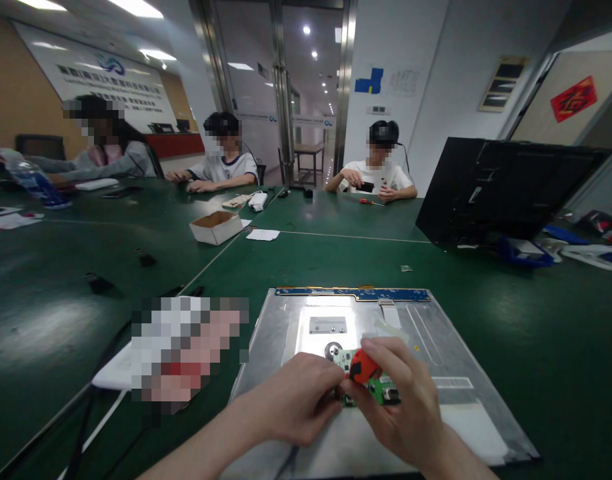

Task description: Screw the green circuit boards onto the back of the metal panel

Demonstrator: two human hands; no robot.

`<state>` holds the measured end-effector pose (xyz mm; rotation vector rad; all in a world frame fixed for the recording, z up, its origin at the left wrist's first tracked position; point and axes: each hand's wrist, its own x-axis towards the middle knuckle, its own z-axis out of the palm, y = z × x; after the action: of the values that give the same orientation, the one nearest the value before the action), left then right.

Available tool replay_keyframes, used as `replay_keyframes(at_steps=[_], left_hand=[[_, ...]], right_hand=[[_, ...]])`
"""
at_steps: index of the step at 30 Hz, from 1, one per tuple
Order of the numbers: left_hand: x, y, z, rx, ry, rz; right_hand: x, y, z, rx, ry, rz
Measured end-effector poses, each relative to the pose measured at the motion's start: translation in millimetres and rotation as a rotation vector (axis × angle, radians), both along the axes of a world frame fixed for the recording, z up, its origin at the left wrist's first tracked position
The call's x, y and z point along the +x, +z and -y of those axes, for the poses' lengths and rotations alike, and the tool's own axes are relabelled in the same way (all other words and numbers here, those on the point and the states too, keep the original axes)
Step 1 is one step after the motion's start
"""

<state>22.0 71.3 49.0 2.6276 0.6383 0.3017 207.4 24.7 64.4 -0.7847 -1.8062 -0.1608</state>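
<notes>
A flat metal-backed display panel (286, 320) lies on the table in front of me, with a blue circuit strip (326, 293) along its far edge. Over its middle is a small green circuit board (376, 393), partly covered by my hands. My right hand (411, 400) grips a screwdriver (365, 366) by its orange and black handle, seen nearly end-on. Its shaft and tip are hidden. My left hand (306, 397) is closed, fingertips pinched against the board's left side beside the screwdriver; what they hold is hidden.
A black monitor housing (501, 193) stands at the right, near a blue tray (526, 252). A small open box (216, 228) sits ahead to the left. Cables and a white item (116, 367) lie left of the panel. Several people sit across the green table (226, 280).
</notes>
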Motion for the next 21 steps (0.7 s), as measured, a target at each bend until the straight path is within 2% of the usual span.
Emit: replay_keyframes(at_steps=[12,21], left_hand=[[-0.2,0.9,0.6,-0.052,-0.002,-0.016],[-1.2,-5.5,-2.4,-0.03,-0.012,-0.011]], right_hand=[[1.2,-1.7,3.7,-0.036,0.059,0.025],[0.1,-3.1,2.6,0.002,-0.013,0.021]])
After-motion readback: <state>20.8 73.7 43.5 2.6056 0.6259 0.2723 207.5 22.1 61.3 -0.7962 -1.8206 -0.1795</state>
